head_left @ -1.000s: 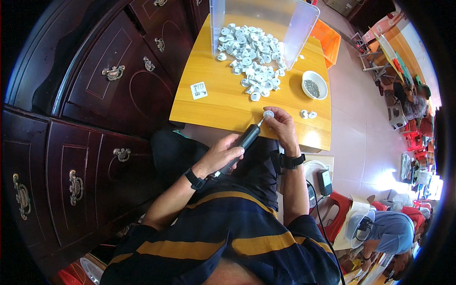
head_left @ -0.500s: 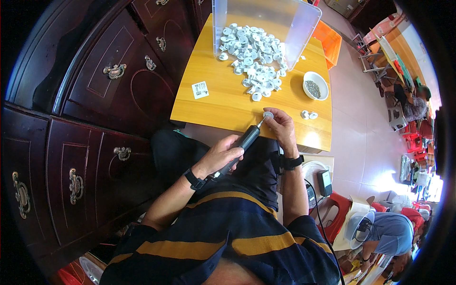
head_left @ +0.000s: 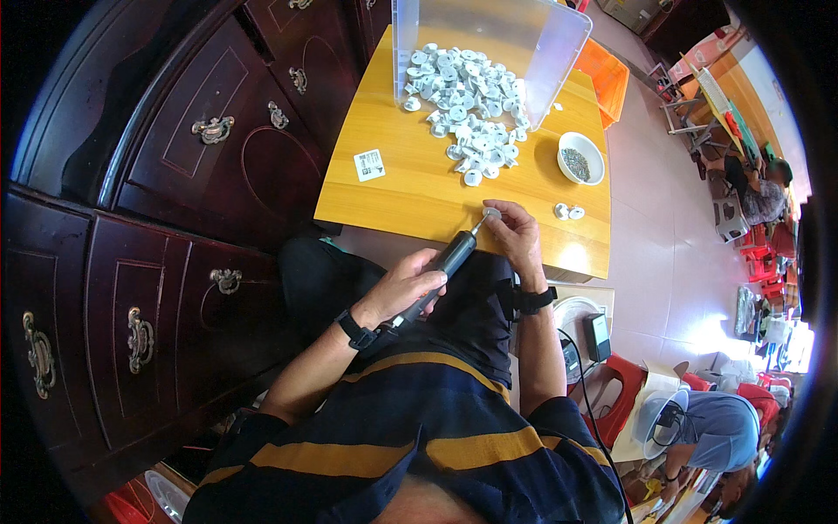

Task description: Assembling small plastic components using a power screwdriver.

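My left hand (head_left: pixel 408 284) is wrapped round a black electric screwdriver (head_left: pixel 452 255), tilted up and to the right. Its metal bit meets a small round white plastic part (head_left: pixel 492 213), pinched between the fingertips of my right hand (head_left: pixel 517 234) above the table's near edge. Any screw at the bit's tip is too small to make out. Farther off, a heap of similar white plastic parts (head_left: pixel 471 113) spills from a clear plastic bin (head_left: pixel 554 65) lying on its side. A white bowl (head_left: pixel 597 148) of small metal screws stands to the right, with a few loose white parts (head_left: pixel 569 211) nearer me.
The yellow wooden table (head_left: pixel 393 205) bears a printed white label (head_left: pixel 369 165) at left. An orange crate (head_left: pixel 607 79) stands beyond its right edge. Dark wooden drawers (head_left: pixel 209 157) rise close on my left. A black device (head_left: pixel 597 336) and cable lie right of my right forearm; other people sit farther right.
Hardly anything differs. The white part between my right fingertips is turned slightly, while both hands and the screwdriver stay in nearly the same place.
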A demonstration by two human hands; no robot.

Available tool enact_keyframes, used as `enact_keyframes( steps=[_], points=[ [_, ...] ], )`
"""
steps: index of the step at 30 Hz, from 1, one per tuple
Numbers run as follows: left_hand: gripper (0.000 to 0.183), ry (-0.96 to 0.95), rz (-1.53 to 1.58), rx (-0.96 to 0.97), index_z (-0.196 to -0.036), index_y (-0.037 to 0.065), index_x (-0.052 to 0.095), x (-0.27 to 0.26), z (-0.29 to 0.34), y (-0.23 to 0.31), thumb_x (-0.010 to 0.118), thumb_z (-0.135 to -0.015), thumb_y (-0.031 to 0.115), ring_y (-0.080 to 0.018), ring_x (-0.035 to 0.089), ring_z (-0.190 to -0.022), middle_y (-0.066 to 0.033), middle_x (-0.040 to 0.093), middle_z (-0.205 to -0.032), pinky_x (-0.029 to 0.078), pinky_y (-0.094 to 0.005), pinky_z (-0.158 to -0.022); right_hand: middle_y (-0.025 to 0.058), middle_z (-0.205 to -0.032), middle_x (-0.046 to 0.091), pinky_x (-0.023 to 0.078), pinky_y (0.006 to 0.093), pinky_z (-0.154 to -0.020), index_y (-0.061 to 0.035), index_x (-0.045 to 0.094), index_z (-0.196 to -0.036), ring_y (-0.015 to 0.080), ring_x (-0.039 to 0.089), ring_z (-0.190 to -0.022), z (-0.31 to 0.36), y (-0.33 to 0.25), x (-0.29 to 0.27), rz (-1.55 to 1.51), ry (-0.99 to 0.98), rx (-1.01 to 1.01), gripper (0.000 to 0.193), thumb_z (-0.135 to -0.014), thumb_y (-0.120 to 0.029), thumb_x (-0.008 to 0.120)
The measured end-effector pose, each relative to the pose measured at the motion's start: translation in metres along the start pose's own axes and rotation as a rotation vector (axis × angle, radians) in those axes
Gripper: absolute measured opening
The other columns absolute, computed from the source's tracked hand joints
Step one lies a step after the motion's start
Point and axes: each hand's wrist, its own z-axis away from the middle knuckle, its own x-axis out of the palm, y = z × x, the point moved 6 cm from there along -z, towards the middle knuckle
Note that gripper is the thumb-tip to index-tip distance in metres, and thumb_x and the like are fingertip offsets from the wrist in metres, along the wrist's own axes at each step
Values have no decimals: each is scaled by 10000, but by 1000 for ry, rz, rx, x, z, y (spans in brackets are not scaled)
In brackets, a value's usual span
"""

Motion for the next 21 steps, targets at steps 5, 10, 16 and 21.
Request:
enact_keyframes(
  steps=[5, 10, 16, 21],
  points=[
    [351, -2, 4, 13, -1226, 36, 500, 0, 1, 2, 558, -942, 234, -74, 573, -643, -32, 597, -864, 501, -199, -571, 8, -945, 664, 506, 229, -771, -43, 699, -1087, 82, 611, -815, 0, -1, 1, 14, 1, -33, 240, -850, -7, 679],
    [341, -18, -13, 26, -1214, 35, 505, 0, 1, 1, 558, -942, 234, -73, 576, -645, -30, 596, -863, 502, -200, -573, 12, -948, 666, 506, 230, -768, -43, 703, -1081, 86, 611, -809, -1, 1, 0, 14, 8, -37, 235, -848, -16, 683],
    [328, -5, -18, 10, -1203, 40, 510, 0, 3, 0, 556, -944, 236, -75, 577, -639, -23, 593, -857, 498, -200, -574, 16, -932, 674, 507, 233, -757, -42, 705, -1074, 88, 615, -807, 0, 2, 0, 16, 26, -45, 229, -846, -26, 687],
    [324, -8, 1, 3, -1205, 47, 510, 0, 2, -2, 558, -945, 234, -73, 572, -610, -16, 594, -855, 487, -201, -560, 24, -936, 678, 508, 236, -756, -45, 706, -1072, 91, 621, -809, 0, 1, 0, 58, 18, -61, 233, -841, -21, 686]
  ],
)
